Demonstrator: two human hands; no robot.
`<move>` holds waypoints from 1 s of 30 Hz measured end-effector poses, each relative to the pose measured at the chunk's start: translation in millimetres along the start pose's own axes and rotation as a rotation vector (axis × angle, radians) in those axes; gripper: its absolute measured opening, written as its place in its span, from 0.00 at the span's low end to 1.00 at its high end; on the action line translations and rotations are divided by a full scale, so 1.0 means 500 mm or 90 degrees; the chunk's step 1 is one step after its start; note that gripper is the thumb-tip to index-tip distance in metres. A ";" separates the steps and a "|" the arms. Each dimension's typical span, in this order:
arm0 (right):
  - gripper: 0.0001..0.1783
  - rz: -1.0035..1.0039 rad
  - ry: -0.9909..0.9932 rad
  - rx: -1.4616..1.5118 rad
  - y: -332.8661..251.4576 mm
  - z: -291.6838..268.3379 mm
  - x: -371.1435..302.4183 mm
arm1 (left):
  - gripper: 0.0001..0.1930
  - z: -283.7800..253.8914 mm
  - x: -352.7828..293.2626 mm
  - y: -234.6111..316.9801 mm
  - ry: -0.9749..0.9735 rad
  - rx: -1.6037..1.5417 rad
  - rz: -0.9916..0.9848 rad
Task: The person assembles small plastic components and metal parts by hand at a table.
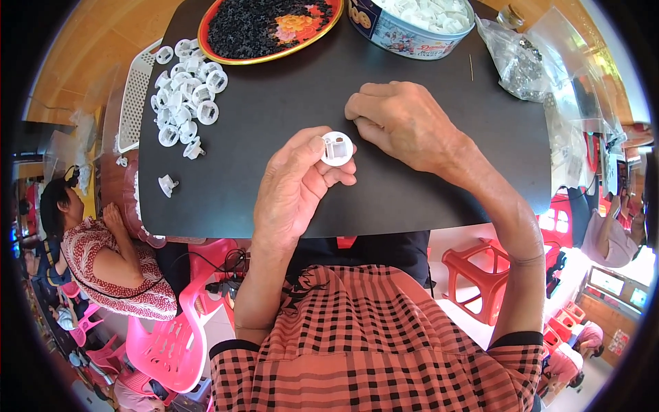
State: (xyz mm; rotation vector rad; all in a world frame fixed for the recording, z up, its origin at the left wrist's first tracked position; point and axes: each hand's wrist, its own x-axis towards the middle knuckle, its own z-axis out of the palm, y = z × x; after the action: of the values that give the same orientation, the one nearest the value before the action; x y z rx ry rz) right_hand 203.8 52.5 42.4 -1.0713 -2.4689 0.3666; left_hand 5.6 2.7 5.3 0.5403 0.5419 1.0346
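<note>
1. While a checked shirt [364, 329] fills the foreground, the left hand [292, 178] has a closed grip, with a round white piece [337, 150] pinched between thumb and fingers above the near half of the dark surface [233, 172]; the piece's hollow face is turned up.
2. At the left, one loose white part [167, 185] lies apart on the surface.
3. Slightly farther ahead, the right hand [408, 123] is knuckles up, fingers curled; its fingertips are hidden, so I cannot tell how tight that grip is or whether it has hold of anything.
4. To the left lies a heap of white parts [187, 99], beside a white basket [132, 113].
5. At the far right sits a clear bag [535, 86] of small metal bits, near a thin stick [471, 67].
6. Farthest off, a red tray [250, 62] carries black bits; right of it, a tin [412, 44] is full of white bits.
</note>
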 end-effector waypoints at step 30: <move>0.04 -0.025 -0.040 0.112 0.021 0.002 0.044 | 0.16 -0.013 -0.009 0.016 0.015 -0.014 0.026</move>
State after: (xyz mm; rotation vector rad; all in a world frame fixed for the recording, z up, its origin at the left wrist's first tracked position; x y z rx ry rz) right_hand 196.6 75.7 43.3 -0.9515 -2.4549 0.6007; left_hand -5.8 2.9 6.5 0.5231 0.5417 1.0862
